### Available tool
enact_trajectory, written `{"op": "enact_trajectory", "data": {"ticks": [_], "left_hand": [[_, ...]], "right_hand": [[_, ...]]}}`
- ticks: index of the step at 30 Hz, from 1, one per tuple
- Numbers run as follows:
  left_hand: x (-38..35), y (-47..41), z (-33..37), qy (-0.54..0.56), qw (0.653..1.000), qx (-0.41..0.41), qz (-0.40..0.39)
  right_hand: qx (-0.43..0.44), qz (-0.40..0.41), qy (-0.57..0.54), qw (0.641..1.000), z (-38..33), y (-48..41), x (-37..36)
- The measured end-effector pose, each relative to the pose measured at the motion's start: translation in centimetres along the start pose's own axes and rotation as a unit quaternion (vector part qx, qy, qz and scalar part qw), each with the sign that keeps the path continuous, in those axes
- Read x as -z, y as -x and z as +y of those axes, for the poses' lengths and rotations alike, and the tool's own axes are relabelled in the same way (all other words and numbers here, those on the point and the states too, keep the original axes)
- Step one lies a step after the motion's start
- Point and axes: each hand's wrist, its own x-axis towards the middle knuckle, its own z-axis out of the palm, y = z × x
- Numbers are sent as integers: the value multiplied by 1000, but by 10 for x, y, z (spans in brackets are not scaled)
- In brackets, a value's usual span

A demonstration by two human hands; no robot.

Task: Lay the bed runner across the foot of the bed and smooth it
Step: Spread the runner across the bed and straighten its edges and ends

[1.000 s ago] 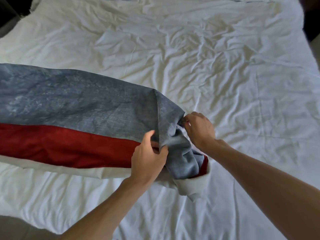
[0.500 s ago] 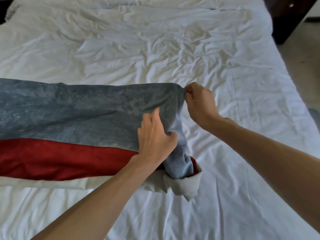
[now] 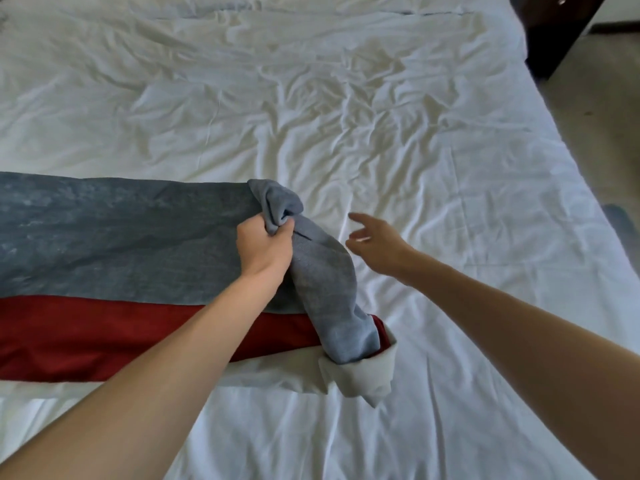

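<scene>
Bunching inside left grip (image 3: 265,245), bed runner (image 3: 121,244) trails leftward.

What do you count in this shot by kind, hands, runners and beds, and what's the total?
Hands: 2, the left hand gripping bunched cloth, the right hand open and off the runner
Bed runner: 1, with blue-grey, red and white bands
Bed: 1, under a wrinkled white sheet
Total: 4

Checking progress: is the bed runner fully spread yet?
Partly spread: bed runner lies flat leftward, its end bunched in the left hand.
</scene>
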Motion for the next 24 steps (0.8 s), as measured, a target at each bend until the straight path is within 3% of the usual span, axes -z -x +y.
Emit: {"op": "enact_trajectory", "data": {"ticks": [3,10,19,22,24], "left_hand": [[4,0,-7,32,999,40,-7],[11,-7,-8,34,999,13,-14],[-6,-2,-4,8,1000,-1,-13],[-8,5,5,-21,998,-24,63],[-2,9,13,-49,979,-139,142]], "right_hand": [[0,-51,0,999,3,2,-20],[-37,78,-23,996,-11,2,-23],[22,241,19,970,-46,18,45],[73,265,76,959,-39,34,37],[115,263,111,951,-29,44,21]]}}
